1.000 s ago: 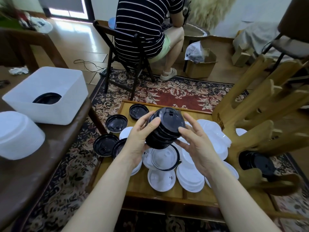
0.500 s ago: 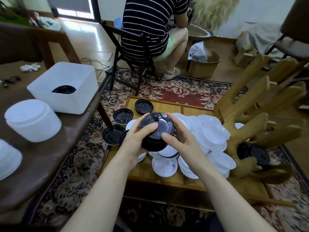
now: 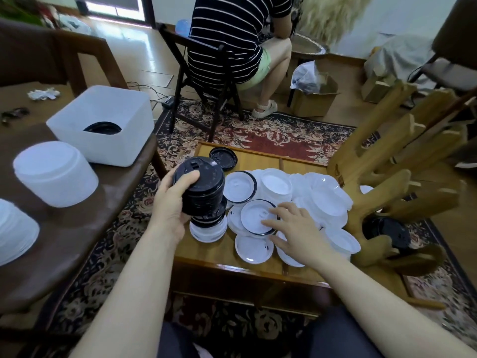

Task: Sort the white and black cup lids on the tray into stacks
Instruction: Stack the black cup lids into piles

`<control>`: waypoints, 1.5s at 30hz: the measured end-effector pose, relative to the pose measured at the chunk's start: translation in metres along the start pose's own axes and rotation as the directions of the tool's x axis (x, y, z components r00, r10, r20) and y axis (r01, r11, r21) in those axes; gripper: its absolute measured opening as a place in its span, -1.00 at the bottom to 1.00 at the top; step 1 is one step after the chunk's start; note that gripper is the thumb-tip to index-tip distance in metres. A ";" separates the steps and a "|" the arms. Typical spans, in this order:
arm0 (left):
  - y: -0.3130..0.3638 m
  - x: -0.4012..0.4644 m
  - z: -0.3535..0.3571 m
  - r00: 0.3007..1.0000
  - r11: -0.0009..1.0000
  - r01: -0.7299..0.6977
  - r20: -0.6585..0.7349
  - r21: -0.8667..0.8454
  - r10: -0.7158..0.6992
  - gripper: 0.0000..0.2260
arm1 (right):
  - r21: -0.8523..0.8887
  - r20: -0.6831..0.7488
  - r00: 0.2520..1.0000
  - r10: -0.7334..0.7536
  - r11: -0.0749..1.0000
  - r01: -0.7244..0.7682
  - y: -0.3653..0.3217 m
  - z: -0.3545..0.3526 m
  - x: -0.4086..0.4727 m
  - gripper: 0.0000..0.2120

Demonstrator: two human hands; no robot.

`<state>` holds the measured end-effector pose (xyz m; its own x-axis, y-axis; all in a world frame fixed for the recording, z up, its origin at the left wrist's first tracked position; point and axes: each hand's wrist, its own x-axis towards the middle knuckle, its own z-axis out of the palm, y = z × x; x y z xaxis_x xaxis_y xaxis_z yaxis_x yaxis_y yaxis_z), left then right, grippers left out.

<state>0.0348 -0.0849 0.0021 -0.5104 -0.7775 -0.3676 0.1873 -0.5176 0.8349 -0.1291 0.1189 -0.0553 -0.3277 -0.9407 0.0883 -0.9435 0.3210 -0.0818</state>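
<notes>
Left hand point(image 3: 172, 202) gripped a stack of black lids point(image 3: 201, 188); right hand point(image 3: 296, 232), fingers spread, rested on a white lid point(image 3: 254, 215) on the tray point(image 3: 260, 157).

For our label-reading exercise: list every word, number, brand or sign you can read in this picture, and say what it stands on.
None can be read.
Stack of black lids in the left hand: faint raised marks, too blurred.
Wooden rack: dark marks on its base, too blurred.

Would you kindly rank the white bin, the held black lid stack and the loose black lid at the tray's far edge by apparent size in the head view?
1. white bin
2. black lid stack, nearer the camera
3. loose black lid
</notes>
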 end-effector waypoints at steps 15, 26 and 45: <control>-0.002 0.009 0.006 0.996 0.999 0.046 0.081 0.009 -0.046 -0.64 | -0.016 -0.203 0.978 -0.045 0.999 0.043 0.005 -0.002 -0.003 -0.79; -0.006 0.008 0.004 0.992 0.997 0.070 0.100 0.027 -0.072 -0.62 | 0.198 -0.133 0.980 0.145 0.973 -0.117 0.003 0.002 -0.002 -0.86; -0.035 -0.013 0.036 0.981 0.988 0.083 0.164 0.129 -0.103 -0.62 | 0.799 0.430 0.819 0.380 -0.582 -0.150 -0.015 -0.057 0.014 -0.86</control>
<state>0.0047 -0.0438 -0.0080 -0.6577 -0.6506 -0.3797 0.0344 -0.5295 0.8476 -0.1225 0.1074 0.0035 -0.6062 -0.6954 -0.3859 0.6370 -0.1340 -0.7591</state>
